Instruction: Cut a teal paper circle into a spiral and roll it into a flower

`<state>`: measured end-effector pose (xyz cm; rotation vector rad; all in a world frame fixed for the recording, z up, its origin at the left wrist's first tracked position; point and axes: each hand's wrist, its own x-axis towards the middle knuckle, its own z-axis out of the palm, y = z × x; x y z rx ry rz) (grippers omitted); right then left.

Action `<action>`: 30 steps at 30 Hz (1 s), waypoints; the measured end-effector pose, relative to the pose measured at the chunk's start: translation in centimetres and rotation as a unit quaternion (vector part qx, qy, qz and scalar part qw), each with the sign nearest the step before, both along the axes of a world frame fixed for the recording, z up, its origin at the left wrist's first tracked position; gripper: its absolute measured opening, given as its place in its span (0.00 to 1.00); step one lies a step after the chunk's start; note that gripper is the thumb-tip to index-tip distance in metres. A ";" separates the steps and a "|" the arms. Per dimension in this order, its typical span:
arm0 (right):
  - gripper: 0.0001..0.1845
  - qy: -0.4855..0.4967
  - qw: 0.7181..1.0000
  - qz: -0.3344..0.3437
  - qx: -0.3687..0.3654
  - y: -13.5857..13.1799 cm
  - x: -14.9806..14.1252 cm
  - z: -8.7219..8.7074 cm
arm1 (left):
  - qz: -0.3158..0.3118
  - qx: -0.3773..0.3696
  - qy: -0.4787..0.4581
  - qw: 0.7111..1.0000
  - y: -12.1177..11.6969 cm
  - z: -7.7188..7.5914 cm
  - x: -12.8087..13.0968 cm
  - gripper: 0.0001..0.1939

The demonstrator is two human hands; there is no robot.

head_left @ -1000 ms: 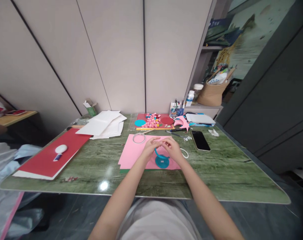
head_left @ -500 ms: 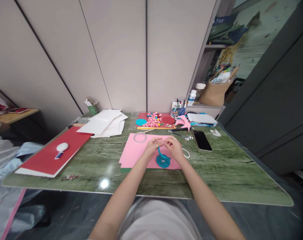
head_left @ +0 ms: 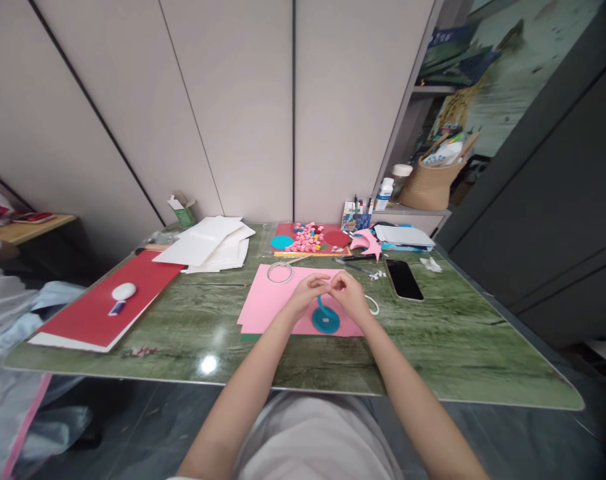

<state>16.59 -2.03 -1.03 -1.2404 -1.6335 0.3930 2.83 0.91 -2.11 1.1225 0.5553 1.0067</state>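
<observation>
My left hand (head_left: 307, 295) and my right hand (head_left: 347, 293) meet above a stack of pink paper (head_left: 265, 300), thumbs and fingertips pinched close together. Between them is a narrow blue paper strip (head_left: 323, 305), its upper end hidden by my fingers and its lower part hanging down. Directly beneath lies a blue paper disc (head_left: 319, 327) with a small whitish square at its middle. A roll of tape (head_left: 279, 273) rests on the pink paper beyond my left hand. Beside my right wrist is a white ring (head_left: 372, 305), partly covered.
Pink pieces (head_left: 307, 238) lie on a red sheet at the back. A phone (head_left: 404, 280) is on the right, near a pink paper offcut (head_left: 367, 243). White sheets (head_left: 203, 241) and red paper (head_left: 93, 317) with a white oval object (head_left: 124, 291) are left. Someone's sleeve (head_left: 57, 303) shows far left.
My right-hand fingers have curled in more tightly and shifted slightly left. The strip's loose end, which stuck out to the right above the disc, now hangs lower and nearer the middle.
</observation>
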 end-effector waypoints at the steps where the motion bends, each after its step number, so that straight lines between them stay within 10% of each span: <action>1: 0.08 -0.001 1.000 0.003 -0.002 0.0 0.0 0.0 | -0.006 0.002 0.000 1.000 0.0 0.1 0.0 0.19; 30: 0.10 -0.053 0.997 0.059 0.003 -0.6 -0.1 1.1 | 0.046 -0.110 -0.044 0.992 0.0 0.1 0.0 0.22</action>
